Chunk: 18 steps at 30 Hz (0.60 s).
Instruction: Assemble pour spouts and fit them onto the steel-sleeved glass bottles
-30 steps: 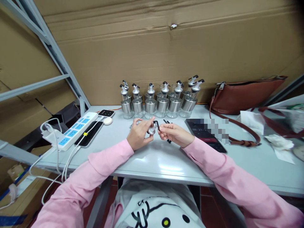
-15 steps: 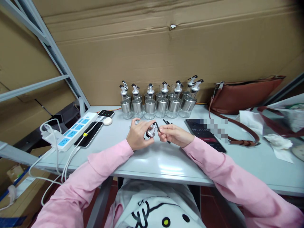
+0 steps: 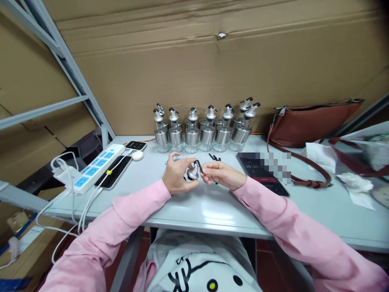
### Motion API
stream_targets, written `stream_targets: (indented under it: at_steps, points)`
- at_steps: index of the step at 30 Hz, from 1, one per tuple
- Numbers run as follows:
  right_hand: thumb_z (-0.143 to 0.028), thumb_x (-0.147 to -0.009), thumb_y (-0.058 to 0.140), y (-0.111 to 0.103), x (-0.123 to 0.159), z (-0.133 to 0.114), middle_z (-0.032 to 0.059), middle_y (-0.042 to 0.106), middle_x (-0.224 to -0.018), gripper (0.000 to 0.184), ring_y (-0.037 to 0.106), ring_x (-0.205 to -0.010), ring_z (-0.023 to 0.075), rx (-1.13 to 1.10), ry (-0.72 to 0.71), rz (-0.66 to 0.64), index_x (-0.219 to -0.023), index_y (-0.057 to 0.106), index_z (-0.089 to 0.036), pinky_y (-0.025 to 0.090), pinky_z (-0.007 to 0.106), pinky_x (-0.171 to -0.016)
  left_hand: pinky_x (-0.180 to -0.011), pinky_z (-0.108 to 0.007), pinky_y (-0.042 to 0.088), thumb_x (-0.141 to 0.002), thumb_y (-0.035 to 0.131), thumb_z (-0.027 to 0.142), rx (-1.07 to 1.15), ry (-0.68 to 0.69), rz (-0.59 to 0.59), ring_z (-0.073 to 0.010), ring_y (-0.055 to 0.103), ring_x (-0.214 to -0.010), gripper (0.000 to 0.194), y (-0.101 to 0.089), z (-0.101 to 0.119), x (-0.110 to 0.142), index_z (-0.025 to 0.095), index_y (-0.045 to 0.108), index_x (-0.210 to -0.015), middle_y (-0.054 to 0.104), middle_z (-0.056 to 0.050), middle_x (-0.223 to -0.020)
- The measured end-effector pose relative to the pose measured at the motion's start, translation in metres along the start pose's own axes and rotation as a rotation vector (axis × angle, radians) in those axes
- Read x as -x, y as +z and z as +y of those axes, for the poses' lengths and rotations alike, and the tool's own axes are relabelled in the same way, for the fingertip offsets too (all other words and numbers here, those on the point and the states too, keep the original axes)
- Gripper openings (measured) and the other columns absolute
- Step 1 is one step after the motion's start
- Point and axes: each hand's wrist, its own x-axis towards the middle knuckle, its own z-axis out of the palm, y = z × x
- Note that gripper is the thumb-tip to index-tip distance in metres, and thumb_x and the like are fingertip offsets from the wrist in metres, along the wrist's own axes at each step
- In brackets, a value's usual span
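Note:
My left hand (image 3: 179,175) grips a silver and black pourer spout (image 3: 192,173) between thumb and fingers, above the grey table. Pinched in my right hand (image 3: 223,174) is a small black lever cap (image 3: 198,165), its bent end at the top of the spout. Whether the two parts are joined I cannot tell. Several more black pieces (image 3: 214,157) lie on the table just behind my right hand, partly hidden by it. Behind both hands stand several glass bottles (image 3: 192,138) with steel bands and similar spouts on top.
On the left lie a white power strip (image 3: 99,168), a phone (image 3: 114,173), cables and a round white case (image 3: 137,155). To the right are a dark tablet (image 3: 264,174), a brown bag (image 3: 313,123) with its strap, and crumpled tissues (image 3: 354,182). Cardboard (image 3: 182,61) backs the table.
The spout has turned slightly in my left hand, so its rounded silver base shows more. My right hand has shifted a little to the left with the black lever cap.

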Motion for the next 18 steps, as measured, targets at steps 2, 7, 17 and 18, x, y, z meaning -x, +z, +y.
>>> stream_targets:
  at_steps: [2,7,17,18]
  points:
    - [-0.044,-0.059,0.077,0.0009,-0.0007,0.0013,-0.0019,0.06,-0.059,0.036,0.052,-0.049,0.0062,0.019,-0.044,0.023,-0.069,0.061,-0.013,0.036,0.022,-0.052,-0.091,-0.042,0.031,-0.061,0.056,0.03,0.005,-0.003,-0.005,-0.0122,0.055,-0.053,0.045,0.0006,-0.0018,0.0002,0.016,0.053,-0.103,0.064,0.003,-0.071]
    - [-0.042,-0.062,0.075,0.0029,-0.0006,0.001,-0.0026,0.06,-0.066,0.036,0.049,-0.052,0.0059,0.101,-0.139,0.076,-0.082,0.063,-0.014,0.034,0.023,-0.053,-0.091,-0.043,0.031,-0.061,0.056,0.03,0.003,0.001,0.012,-0.0121,0.056,-0.053,0.045,-0.0009,-0.0047,-0.0003,0.017,0.053,-0.104,0.065,0.004,-0.072]
    - [-0.035,-0.064,0.075,-0.0004,-0.0007,0.0025,0.0004,0.063,-0.077,0.032,0.052,-0.07,0.0106,0.189,-0.202,0.005,-0.088,0.067,-0.015,0.039,0.026,-0.068,-0.092,-0.046,0.031,-0.058,0.055,0.032,-0.024,0.021,-0.028,-0.0143,0.057,-0.053,0.042,-0.0026,-0.0012,-0.0003,0.019,0.057,-0.098,0.068,0.002,-0.071]
    - [-0.035,-0.064,0.075,-0.0002,-0.001,0.0039,0.0007,0.062,-0.079,0.033,0.053,-0.073,0.0115,0.183,-0.209,-0.001,-0.09,0.067,-0.015,0.039,0.027,-0.072,-0.092,-0.046,0.031,-0.058,0.055,0.031,-0.02,0.036,-0.015,-0.014,0.057,-0.053,0.042,-0.0027,-0.001,-0.0005,0.019,0.057,-0.098,0.067,0.002,-0.07]
